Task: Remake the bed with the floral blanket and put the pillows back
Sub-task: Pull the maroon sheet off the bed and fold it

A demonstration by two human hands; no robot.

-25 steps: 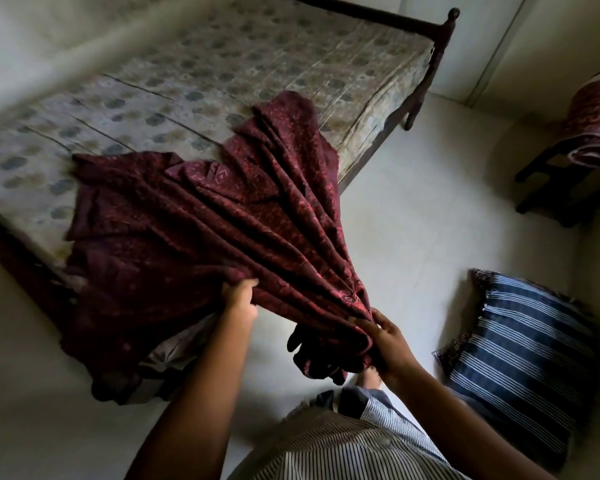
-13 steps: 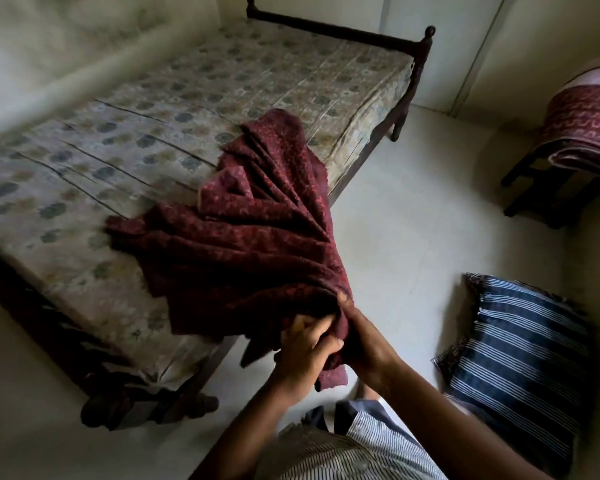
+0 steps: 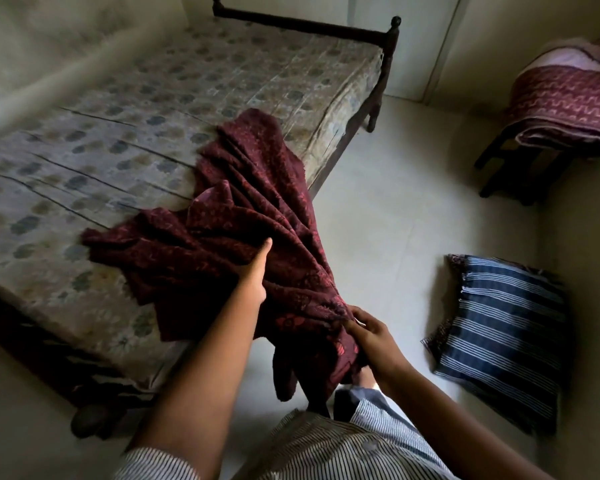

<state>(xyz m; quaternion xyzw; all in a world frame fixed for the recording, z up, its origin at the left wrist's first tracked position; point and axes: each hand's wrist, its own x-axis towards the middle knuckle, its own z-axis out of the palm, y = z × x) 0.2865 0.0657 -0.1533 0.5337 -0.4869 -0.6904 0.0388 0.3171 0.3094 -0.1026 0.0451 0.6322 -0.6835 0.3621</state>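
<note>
The dark red floral blanket (image 3: 243, 216) lies bunched in a fan of deep folds across the near right corner of the bed (image 3: 174, 84), spreading from a gathered end by the person out onto the patterned mattress. Most of the mattress, to the left and far end, is bare.

The right hand (image 3: 369, 329) is closed around the gathered end of the blanket, just off the near edge of the bed, with a short tail of cloth hanging below the grip. The left hand (image 3: 257, 268) reaches forward into the folds further up; its fingers are buried in the cloth, so it seems to be taking or sliding along a fold, but I cannot tell whether it is clamped shut or only pressing in.

A blue striped pillow (image 3: 499, 337) lies on the floor (image 3: 395, 209) to the right, well apart from the bed. At the far right a second folded red cloth (image 3: 565, 109) sits on a dark stool (image 3: 506, 168).

The blanket looks soft, limp and fairly light, with a slightly fuzzy weave that should grip well in bare fingers and not slip. It will not hold any shape: pulled from a bunch, it only drags as a rope. The sensible hold, in my judgement, is on an edge, working the hands apart along it to find two corners, then lifting and flicking so the cloth opens over the mattress. Snagging on the bedpost is a small risk.
</note>
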